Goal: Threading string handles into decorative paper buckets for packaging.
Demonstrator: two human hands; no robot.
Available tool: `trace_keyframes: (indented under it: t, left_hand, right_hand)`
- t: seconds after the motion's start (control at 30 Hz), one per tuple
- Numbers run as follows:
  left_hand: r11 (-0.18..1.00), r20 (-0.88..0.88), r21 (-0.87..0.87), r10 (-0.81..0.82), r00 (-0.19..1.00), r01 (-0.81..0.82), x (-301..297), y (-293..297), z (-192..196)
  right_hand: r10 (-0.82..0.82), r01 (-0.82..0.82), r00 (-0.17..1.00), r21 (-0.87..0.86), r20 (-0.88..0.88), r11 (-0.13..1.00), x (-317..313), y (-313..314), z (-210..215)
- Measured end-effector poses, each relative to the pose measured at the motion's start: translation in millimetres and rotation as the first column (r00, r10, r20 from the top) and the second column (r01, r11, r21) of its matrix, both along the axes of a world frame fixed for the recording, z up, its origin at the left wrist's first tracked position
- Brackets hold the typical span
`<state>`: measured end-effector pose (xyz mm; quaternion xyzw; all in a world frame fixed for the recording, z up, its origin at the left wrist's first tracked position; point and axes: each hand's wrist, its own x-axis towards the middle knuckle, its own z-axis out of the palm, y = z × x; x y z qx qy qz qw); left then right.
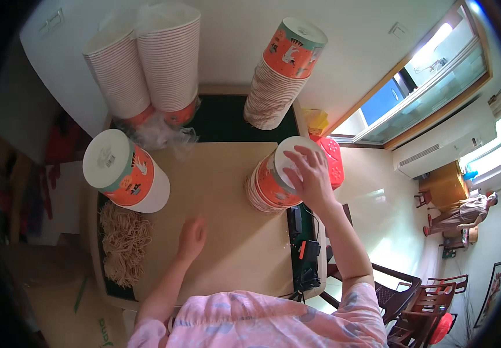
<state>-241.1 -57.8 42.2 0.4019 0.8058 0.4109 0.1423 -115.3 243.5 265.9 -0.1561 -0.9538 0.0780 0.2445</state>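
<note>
My right hand (308, 174) rests with fingers spread over the white base of an upside-down orange and green paper bucket (278, 181). That bucket tops a short nested stack at the right side of the board. My left hand (192, 235) is above the tan board (221, 197), its fingers curled in and slightly blurred; nothing shows in them. At the left, another upside-down paper bucket (131, 177) sits over a white one, apart from both hands. Below it lies a bundle of beige twisted cords (124, 243).
Tall stacks of white paper buckets (169, 64) in clear plastic stand at the back left. A leaning bucket stack (279, 81) rises at the back right. Black devices with cables (307, 255) lie along the right edge. Beyond are a red stool (333, 159), dark chairs (398, 284) and another person (465, 213).
</note>
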Motion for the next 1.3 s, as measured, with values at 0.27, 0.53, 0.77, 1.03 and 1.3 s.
trace_keyframes:
  t: [0.27,0.53,0.77,1.03,1.3]
  left_hand:
    - [0.882,-0.360,-0.317,0.227,0.905,-0.348,63,-141,-44]
    - [0.845,-0.362,-0.419,0.181,0.914,-0.333,63,-148,-39]
    - [0.841,-0.388,-0.411,0.189,0.902,-0.353,60,-143,-36]
    - [0.826,-0.366,-0.447,0.180,0.913,-0.342,61,-145,-36]
    - [0.839,-0.336,-0.418,0.214,0.917,-0.349,61,-152,-39]
  right_hand:
    - [0.076,-0.072,0.996,-0.077,0.044,0.994,13,7,-23]
    - [0.117,-0.122,0.990,-0.053,-0.082,0.991,-1,-9,-18]
    - [0.424,-0.490,0.864,-0.257,-0.273,0.833,-87,-91,-6]
    - [0.614,-0.679,0.733,-0.269,-0.293,0.683,-194,-178,9]
    - [0.722,-0.705,0.685,-0.339,-0.097,0.623,-221,-188,8]
